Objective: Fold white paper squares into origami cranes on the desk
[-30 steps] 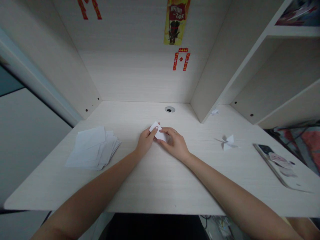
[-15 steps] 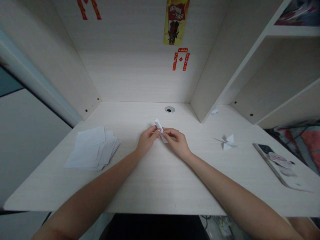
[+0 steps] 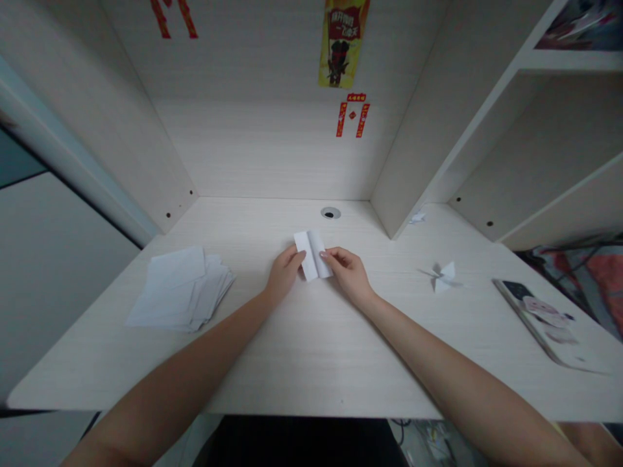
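Between my hands is a small piece of folded white paper (image 3: 313, 261), opened out to a rectangle with a crease down its middle. My left hand (image 3: 283, 274) pinches its left edge, thumb on top. On the opposite edge, my right hand (image 3: 349, 272) grips it between thumb and fingers. The paper is tilted a little, just above the desk. Fingers beneath the paper are partly hidden.
A stack of white paper sheets (image 3: 178, 292) lies to the left on the desk (image 3: 302, 363). Right of my hands sit a folded paper pinwheel shape (image 3: 442, 277) and a phone (image 3: 545, 321). A cable hole (image 3: 330, 213) is near the back panel. An upright divider (image 3: 413, 149) rises at right.
The folded paper has been spread from a narrow strip into a wider rectangle. My hands have moved slightly apart, each keeping hold of one edge.
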